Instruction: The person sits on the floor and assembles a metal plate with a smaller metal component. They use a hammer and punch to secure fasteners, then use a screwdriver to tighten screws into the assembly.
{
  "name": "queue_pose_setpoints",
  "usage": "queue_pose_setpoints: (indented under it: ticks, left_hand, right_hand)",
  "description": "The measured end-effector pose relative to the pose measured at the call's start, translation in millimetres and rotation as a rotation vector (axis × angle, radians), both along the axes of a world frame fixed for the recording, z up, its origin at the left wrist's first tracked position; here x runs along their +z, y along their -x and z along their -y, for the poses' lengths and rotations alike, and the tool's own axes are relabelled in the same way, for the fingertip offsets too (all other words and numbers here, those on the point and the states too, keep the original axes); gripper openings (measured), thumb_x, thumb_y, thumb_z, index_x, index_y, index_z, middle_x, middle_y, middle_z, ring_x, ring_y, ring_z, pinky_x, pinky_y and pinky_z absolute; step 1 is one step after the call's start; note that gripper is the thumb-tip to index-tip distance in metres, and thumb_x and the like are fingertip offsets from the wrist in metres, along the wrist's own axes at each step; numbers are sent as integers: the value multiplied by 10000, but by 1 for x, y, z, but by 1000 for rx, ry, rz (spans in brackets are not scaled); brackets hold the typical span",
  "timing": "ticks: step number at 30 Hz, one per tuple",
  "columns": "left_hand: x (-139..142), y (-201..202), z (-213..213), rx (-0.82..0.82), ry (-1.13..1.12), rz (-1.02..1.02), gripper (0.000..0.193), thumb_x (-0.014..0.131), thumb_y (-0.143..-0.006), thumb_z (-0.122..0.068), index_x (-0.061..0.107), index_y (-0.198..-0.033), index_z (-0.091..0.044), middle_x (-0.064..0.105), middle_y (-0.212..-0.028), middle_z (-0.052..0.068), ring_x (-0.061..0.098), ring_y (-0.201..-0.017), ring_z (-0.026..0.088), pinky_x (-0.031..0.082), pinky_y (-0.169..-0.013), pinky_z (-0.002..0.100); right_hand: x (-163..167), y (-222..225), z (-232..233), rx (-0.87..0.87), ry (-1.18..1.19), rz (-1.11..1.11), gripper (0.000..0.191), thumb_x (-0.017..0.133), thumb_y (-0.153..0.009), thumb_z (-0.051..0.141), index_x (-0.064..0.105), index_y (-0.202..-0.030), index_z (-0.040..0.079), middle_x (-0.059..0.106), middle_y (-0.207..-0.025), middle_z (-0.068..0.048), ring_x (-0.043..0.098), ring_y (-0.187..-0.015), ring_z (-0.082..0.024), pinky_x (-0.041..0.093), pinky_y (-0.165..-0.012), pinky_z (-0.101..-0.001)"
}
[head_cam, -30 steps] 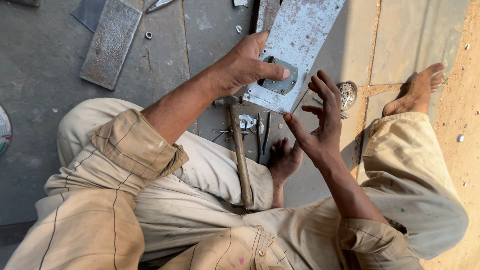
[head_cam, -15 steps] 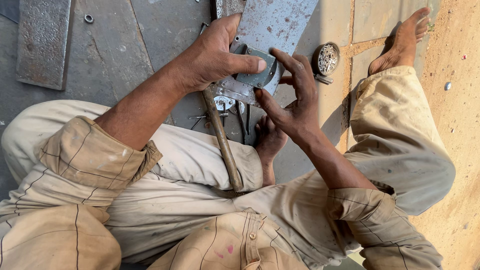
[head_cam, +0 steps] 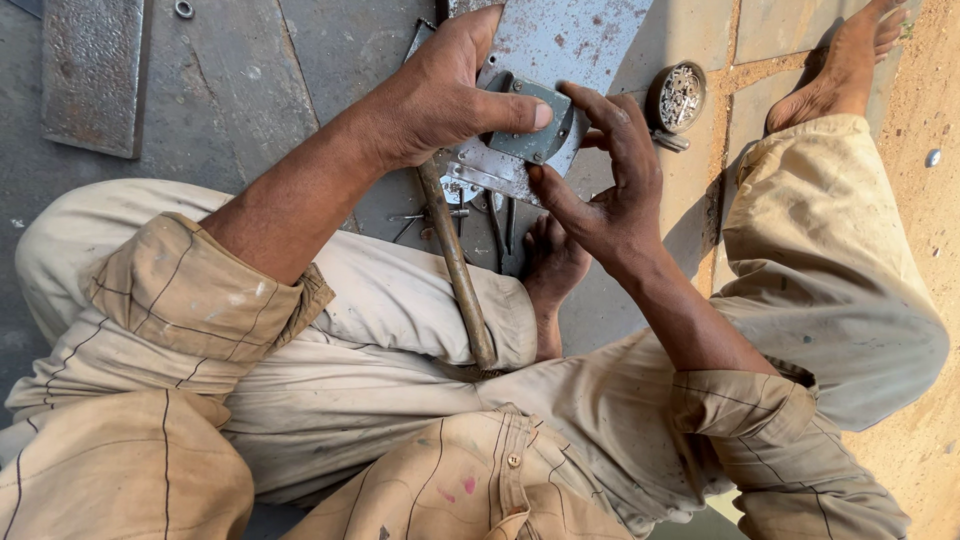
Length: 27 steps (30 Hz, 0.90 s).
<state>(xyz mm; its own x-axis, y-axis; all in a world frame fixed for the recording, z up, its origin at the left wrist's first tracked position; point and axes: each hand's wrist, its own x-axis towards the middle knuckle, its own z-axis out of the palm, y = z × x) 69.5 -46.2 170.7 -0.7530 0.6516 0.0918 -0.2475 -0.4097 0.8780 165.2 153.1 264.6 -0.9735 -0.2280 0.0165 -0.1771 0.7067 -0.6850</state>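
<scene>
Head view, looking down on crossed legs in beige trousers.

Left hand [head_cam: 440, 95] gripping a grey metal plate [head_cam: 560, 60] at its near end, thumb stretched flat across a small darker fitting [head_cam: 535, 125] mounted on the plate, other fingers curled behind the plate's left edge. Pinching plate and fitting together, then.

Right hand [head_cam: 605, 185] just beside, fingers spread and arched; fingertips touching the right rim of the fitting, thumb tip pressing the plate's lower edge from below. Hard to tell whether anything small sits between those fingertips; probably nothing.

Plate held above the floor, between the knees, tilted away, its far end running out of the top of the picture. Rust-coloured specks on its pale face.

Below the plate, a hammer [head_cam: 455, 265] with wooden handle slanting down across the left shin, head hidden under the left hand. Beside it on the floor [head_cam: 300, 60], a few thin nails or punches [head_cam: 500, 220], near a bare foot [head_cam: 550, 270] tucked in under the hands.

Further off: a round tin [head_cam: 680, 97] of small shiny parts, right of the plate; a second bare foot [head_cam: 850, 55] at top right; a flat dark slab [head_cam: 95, 70] at top left, a small ring [head_cam: 184, 9] beside it; sandy ground [head_cam: 920, 230] along the right.
</scene>
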Motion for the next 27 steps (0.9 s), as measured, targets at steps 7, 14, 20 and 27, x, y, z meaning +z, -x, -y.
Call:
queue_pose_setpoints:
  ticks: [7, 14, 20, 27]
  left_hand:
    - [-3, 0, -1, -16, 4, 7, 764, 872, -883, -271, 461, -1479, -27, 691, -1331, 143, 701, -1262, 200, 629, -1097, 386]
    - [-2, -1, 1, -6, 4, -46, 723, 864, -942, -247, 470, -1502, -19, 682, -1396, 161, 677, -1327, 214, 558, -1132, 400]
    - [-2, -1, 0, -31, 7, -1, 788, 841, -916, -241, 396, -1528, -25, 647, -1417, 158, 674, -1331, 219, 565, -1108, 403]
    - [-3, -2, -1, -40, -14, -18, 781, 844, -939, -201, 389, -1547, -18, 631, -1442, 166, 654, -1355, 223, 554, -1129, 404]
  right_hand:
    - [-2, -1, -3, 4, -2, -4, 656, 836, -943, 143, 536, -1524, 84, 593, -1248, -95, 632, -1174, -191, 582, -979, -331]
    - [-12, -3, -13, 28, 22, 15, 774, 840, -970, 192, 406, -1599, 66, 522, -1572, -160, 663, -1274, -227, 603, -1070, -373]
    - [-16, -8, -19, 54, 62, 41, 788, 821, -999, 196, 336, -1606, 66, 461, -1602, -160, 642, -1286, -228, 583, -1074, -370]
    - [-15, -8, -16, 29, 14, 37, 768, 828, -976, 195, 412, -1613, 87, 556, -1515, -138, 676, -1211, -202, 598, -1036, -357]
